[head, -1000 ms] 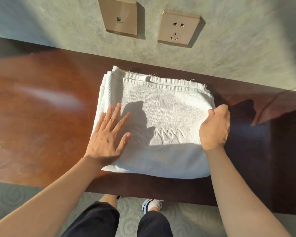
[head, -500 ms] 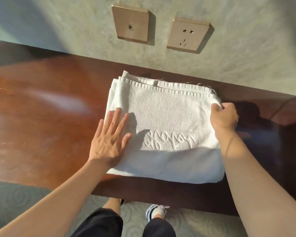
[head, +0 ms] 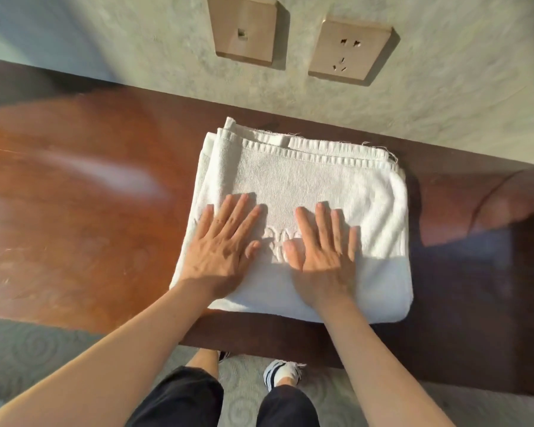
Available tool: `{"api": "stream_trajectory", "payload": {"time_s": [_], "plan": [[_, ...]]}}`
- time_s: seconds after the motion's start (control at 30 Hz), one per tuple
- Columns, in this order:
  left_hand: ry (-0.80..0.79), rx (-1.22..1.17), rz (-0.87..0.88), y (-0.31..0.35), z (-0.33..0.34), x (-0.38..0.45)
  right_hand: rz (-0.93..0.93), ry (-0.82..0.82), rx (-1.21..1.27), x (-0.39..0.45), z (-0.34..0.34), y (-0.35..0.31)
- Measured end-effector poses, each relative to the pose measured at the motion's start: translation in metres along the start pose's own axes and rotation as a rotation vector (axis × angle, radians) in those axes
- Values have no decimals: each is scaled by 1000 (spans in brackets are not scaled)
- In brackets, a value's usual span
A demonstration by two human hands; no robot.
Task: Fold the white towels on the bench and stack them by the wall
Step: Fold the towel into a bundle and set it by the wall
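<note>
A folded white towel (head: 315,177) lies flat on the dark wooden bench (head: 84,211), its hemmed far edge close to the wall. An embossed pattern shows on its top near the middle. My left hand (head: 222,251) presses flat on the towel's near left part, fingers straight and spread. Beside it, my right hand (head: 321,251) lies flat on the towel's middle, fingers straight. Neither hand holds anything.
The grey wall (head: 460,87) rises right behind the bench and carries two bronze socket plates (head: 244,29) (head: 352,50). Bare bench top stretches to the left and right of the towel. Below the bench's near edge are my legs, a white shoe (head: 282,372) and patterned carpet (head: 28,349).
My right hand let go of the towel's right edge and moved left onto its top, now lying flat. The left hand stayed pressed on the left part.
</note>
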State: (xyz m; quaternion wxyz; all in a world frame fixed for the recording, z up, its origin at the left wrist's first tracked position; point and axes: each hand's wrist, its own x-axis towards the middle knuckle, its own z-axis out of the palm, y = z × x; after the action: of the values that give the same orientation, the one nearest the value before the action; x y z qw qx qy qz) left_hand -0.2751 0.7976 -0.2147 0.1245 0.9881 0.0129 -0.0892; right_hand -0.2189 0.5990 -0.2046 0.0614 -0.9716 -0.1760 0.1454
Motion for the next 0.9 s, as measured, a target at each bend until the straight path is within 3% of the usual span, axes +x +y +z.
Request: {"api": "stream_trajectory", "payload": {"time_s": [0.13,0.2,0.27,0.37,0.63,0.7,0.83,0.9], "plan": [[-30,41,-28,-5,-1,-1,224,15,-95,9,-6,51],[-2,-2,-61,11,-5,-1,296,59,-56,6,-7,41],[40,-47,-16,30,-2,-6,120,129,45,-10,-2,9],[49,-35,73,27,7,-16,-188,38,-34,-32,14,-4],[29,63,-36,-11,8,-42,62,-26,-152,-38,0,75],[18,37,-51,-3,6,-45,1,-29,-138,-41,-2,64],[-28,48,172,16,13,-73,-349,-107,-99,-60,7,47],[-30,74,198,15,13,-86,-398,-144,-145,-63,6,52]]}}
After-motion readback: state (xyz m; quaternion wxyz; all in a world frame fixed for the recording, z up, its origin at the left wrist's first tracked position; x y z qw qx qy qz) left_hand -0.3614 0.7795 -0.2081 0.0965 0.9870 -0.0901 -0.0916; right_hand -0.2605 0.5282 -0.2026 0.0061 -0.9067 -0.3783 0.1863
